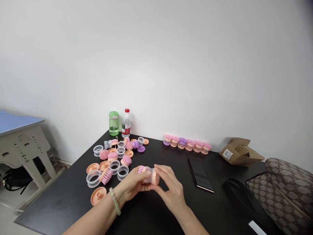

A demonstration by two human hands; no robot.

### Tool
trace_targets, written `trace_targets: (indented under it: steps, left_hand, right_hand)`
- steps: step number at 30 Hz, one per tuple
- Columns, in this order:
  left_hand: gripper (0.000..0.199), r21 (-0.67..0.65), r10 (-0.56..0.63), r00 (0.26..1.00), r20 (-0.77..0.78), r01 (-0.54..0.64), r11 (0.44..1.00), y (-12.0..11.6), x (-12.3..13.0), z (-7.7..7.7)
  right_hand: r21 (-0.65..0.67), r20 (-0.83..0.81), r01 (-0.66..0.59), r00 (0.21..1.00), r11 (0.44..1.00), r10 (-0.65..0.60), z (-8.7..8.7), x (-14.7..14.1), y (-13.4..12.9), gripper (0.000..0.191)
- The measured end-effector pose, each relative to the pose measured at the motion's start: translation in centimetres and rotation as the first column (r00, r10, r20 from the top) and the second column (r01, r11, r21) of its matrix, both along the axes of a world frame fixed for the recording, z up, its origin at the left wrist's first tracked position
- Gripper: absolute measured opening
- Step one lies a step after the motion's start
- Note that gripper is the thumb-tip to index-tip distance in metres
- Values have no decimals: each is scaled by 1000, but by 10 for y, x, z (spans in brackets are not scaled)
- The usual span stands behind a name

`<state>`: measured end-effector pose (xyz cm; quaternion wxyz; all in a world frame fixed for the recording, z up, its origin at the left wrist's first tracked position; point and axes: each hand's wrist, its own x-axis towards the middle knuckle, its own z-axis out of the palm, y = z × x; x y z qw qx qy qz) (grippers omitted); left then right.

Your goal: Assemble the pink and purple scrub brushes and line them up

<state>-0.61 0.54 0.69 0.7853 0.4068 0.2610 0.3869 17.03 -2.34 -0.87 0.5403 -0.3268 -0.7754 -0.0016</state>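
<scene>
Near the table's front, both hands meet on one small round scrub brush [149,175] with pink bristles, a clear middle and a peach cap. My left hand [134,185], wearing a beaded bracelet [114,201], is closed around its bristle end and clear part. The thumb and fingers of my right hand [171,189] pinch the peach cap at the other end. Loose parts lie to the left: translucent rings [93,179], peach caps [98,195] and bristle heads [106,177]. A purple cap [141,149] and a purple bristle head [135,144] are among them.
Along the wall stands a row of several assembled brushes [187,143]. A phone [200,175], a brown paper bag [239,151] and a patterned bag [288,189] are on the right. A green bottle [113,124] and a red-capped water bottle [126,124] stand at the back left corner.
</scene>
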Motion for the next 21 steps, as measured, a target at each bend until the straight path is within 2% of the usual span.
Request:
trace_targets:
  steps: [8,10,13,17,19,21]
  left_hand:
    - [43,-59,-76,996,-42,73,996,3,-3,-8]
    - [44,-61,-66,997,-37,63,996,4,-3,-9]
    - [47,-45,-26,1000,-15,25,999,4,-3,-10]
    - [53,123,45,999,-30,-41,992,4,-2,-9]
    - [53,253,111,992,-66,-91,963,4,-2,-9]
    - [54,366,168,979,-111,-117,923,5,-2,-8]
  right_hand:
    - [-7,95,-162,982,987,162,13,5,-2,50]
    - [-3,119,-155,981,988,155,13,7,-2,51]
    - [8,126,-64,990,998,62,8,9,0,54]
    - [-13,61,58,997,998,-57,-2,10,3,52]
    - [-125,9,94,996,988,-94,-4,8,4,49]
    - [-333,-83,81,990,940,-114,-4,5,4,48]
